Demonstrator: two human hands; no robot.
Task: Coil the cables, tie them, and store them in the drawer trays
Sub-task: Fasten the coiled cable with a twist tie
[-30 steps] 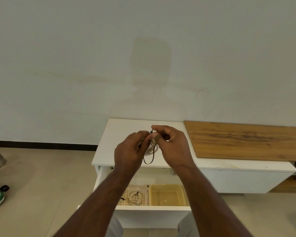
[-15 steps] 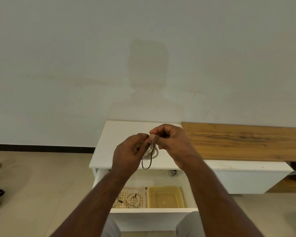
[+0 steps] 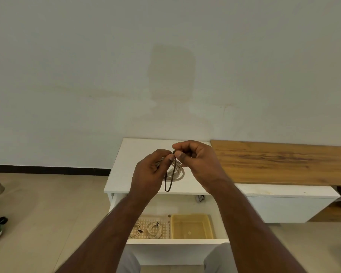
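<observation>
The left hand [image 3: 152, 172] grips a coiled white cable [image 3: 176, 171] above the white counter [image 3: 126, 166]. A dark tie [image 3: 168, 183] hangs as a loop from the coil. The right hand [image 3: 197, 164] pinches the tie's upper end between thumb and forefinger. Below, the open drawer [image 3: 175, 241] holds a perforated tray [image 3: 163, 225] with two tied coils [image 3: 154, 230] and a yellow tray [image 3: 191, 226].
</observation>
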